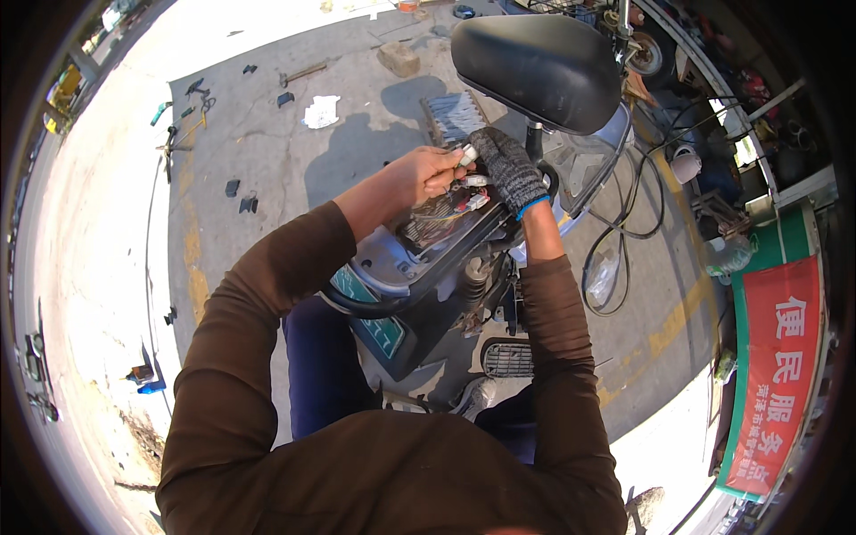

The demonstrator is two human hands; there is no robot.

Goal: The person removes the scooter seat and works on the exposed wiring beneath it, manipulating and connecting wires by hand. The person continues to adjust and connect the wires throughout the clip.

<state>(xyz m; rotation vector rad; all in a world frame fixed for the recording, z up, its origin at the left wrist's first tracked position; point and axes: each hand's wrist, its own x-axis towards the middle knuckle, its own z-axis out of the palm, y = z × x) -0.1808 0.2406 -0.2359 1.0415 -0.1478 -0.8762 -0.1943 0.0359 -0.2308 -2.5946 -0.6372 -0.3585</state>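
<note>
Over the opened rear body of an electric scooter (383,259), my bare left hand (435,171) pinches a small white wire connector (468,155). My right hand (506,168), in a grey knit glove with a blue cuff, is closed at the connector's other side; its fingertips are partly hidden. Just below my hands, more white plugs (478,201) and coloured wires lie in the scooter's open compartment. The black seat (539,71) is tipped up beyond my right hand. A green number plate (385,334) is fixed at the end nearest me.
Small black parts (248,205), a hammer (303,74), a white paper (321,112) and a stone block (399,60) lie on the paving at left and far. A black hose (629,234) coils at right, near a red and green banner (774,374) and cluttered shelves.
</note>
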